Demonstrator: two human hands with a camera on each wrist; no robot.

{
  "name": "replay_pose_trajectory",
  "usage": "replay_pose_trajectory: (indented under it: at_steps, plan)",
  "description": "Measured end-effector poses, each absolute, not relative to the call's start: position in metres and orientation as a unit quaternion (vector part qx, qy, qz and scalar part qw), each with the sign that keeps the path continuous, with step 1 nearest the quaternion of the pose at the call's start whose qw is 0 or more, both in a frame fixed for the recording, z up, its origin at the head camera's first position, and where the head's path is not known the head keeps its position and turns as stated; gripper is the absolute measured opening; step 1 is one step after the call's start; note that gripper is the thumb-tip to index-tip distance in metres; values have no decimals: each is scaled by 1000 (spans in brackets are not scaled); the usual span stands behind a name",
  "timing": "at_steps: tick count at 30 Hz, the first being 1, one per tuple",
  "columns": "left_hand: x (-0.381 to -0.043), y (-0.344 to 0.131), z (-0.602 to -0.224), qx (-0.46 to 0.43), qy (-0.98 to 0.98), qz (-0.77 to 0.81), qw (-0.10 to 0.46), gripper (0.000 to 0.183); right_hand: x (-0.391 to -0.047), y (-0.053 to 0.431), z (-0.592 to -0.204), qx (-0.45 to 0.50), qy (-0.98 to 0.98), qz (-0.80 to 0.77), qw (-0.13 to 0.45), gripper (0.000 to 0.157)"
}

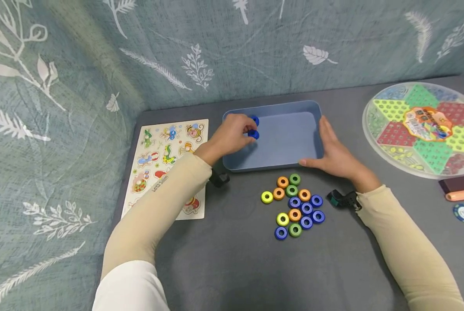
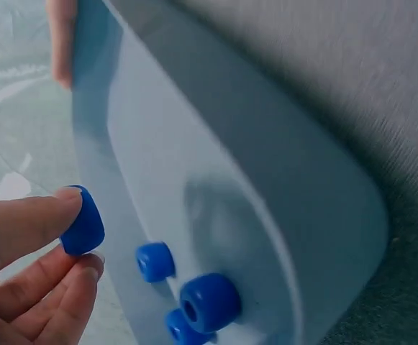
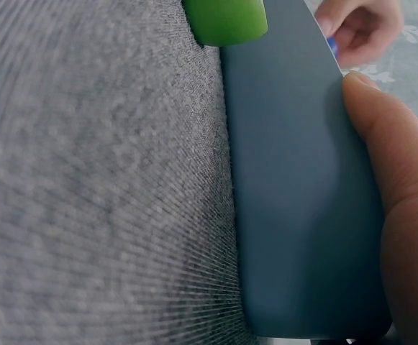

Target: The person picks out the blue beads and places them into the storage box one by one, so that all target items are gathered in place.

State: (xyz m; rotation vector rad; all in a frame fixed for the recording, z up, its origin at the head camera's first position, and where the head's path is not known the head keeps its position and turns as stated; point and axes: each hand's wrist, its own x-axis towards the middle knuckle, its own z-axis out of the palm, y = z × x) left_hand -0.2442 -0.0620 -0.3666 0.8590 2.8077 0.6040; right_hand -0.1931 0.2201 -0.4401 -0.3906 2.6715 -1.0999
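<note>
Above the left end of the blue tray (image 1: 288, 134), the left hand (image 1: 233, 133) pinches one blue ring (image 2: 85, 224); the thumb and fingers are clamped on its opposite sides, apparently because so small a part allows little more than a fingertip grip. Three blue rings (image 2: 221, 300) lie inside the tray at that same end; the raised wall presumably keeps them from rolling out. At the opposite end, the right hand (image 1: 335, 151) bears on the tray's near right corner; the thumb and fingers are spread apart, the thumb at the near wall and the extended fingers along the end wall; this placement appears intended to brace the tray against sliding.

On the tabletop (image 1: 247, 272), near the tray's front wall, loose blue, green, orange and yellow rings (image 1: 294, 207) lie flat, some touching; that position probably keeps them within reach of either hand. To the left lies a picture puzzle board (image 1: 158, 149), partly hidden by the left sleeve (image 1: 162, 207); to the right lies a Chinese checkers set (image 1: 426, 123); both seem positioned to leave the middle to the tray and rings.
</note>
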Motion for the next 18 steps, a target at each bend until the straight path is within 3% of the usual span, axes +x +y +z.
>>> replay_pose_trajectory:
  at_steps: [11, 18]
  plan:
    - [-258, -63, -386, 245, 952, 146, 110, 40, -192, 220, -448, -132, 909, -380, 109, 122]
    - [-224, -51, -371, 352, 919, 156, 82, 30, -196, 221, -445, -124, 911, -378, 112, 122]
